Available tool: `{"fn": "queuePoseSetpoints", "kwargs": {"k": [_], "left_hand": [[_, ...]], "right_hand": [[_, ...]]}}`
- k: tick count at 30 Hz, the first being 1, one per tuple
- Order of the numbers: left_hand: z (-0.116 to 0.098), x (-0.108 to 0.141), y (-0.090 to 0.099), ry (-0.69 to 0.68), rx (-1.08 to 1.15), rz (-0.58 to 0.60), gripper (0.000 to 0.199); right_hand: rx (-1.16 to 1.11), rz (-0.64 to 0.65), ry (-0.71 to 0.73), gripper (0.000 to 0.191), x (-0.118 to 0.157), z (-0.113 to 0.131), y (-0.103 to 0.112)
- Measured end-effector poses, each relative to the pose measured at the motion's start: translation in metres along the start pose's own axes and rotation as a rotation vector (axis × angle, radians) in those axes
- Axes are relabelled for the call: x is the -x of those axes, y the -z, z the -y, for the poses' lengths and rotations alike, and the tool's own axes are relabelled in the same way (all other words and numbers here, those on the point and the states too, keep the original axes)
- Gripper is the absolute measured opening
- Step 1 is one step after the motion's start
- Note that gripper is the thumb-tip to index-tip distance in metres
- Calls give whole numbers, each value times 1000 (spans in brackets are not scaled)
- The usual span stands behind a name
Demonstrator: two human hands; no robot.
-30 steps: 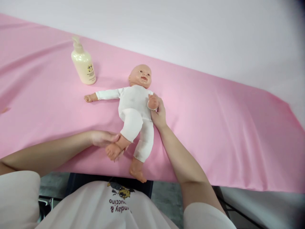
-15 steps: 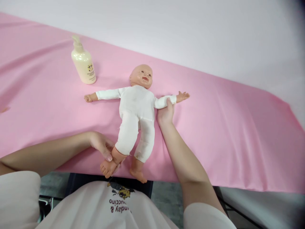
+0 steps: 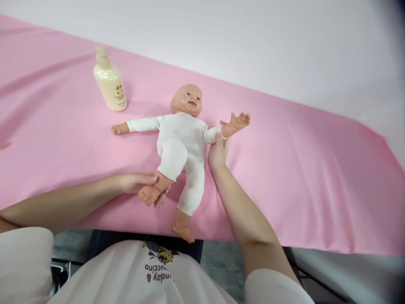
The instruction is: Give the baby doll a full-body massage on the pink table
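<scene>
A baby doll (image 3: 182, 131) with a white cloth body lies on its back, its head toward the far side. My left hand (image 3: 139, 183) is wrapped round the ankle of the doll's leg on the left, thumb on top, and that leg is raised and bent at the knee. With my right hand (image 3: 219, 150) I hold the doll's arm on the right near its wrist, and the doll's hand is lifted with fingers spread. Its other arm stretches out to the left, and its other leg lies straight toward the near edge.
A cream pump bottle (image 3: 110, 84) stands at the back left on the pink cloth (image 3: 284, 177). Behind the cloth is a white surface (image 3: 253, 42). Below the near edge, part of a dark seat and grey floor show.
My left hand has pushed the doll's foot up toward its body, bending the knee. In my right hand, the doll's forearm has tilted upward and drawn slightly inward.
</scene>
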State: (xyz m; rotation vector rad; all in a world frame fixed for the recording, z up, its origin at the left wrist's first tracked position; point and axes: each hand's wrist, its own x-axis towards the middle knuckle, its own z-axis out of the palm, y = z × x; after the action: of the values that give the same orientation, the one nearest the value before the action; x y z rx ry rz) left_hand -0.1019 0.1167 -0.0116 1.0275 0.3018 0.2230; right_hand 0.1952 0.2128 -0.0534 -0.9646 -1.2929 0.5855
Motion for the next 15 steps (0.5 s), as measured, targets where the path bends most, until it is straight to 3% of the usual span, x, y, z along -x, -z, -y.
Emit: {"fn": "queuePoseSetpoints", "kwargs": {"k": [4,9,15], "left_hand": [[4,-4,4,-16,97,-110,48],[3,-7,1,-91,211,-209,55],[-1,-8,-2,-75,240,-238,53]], "right_hand": [[141,178,130,54,9,19,-7],[360,396,364,42,9,31,-8],[413,460,389,40,7,32,-9]]}}
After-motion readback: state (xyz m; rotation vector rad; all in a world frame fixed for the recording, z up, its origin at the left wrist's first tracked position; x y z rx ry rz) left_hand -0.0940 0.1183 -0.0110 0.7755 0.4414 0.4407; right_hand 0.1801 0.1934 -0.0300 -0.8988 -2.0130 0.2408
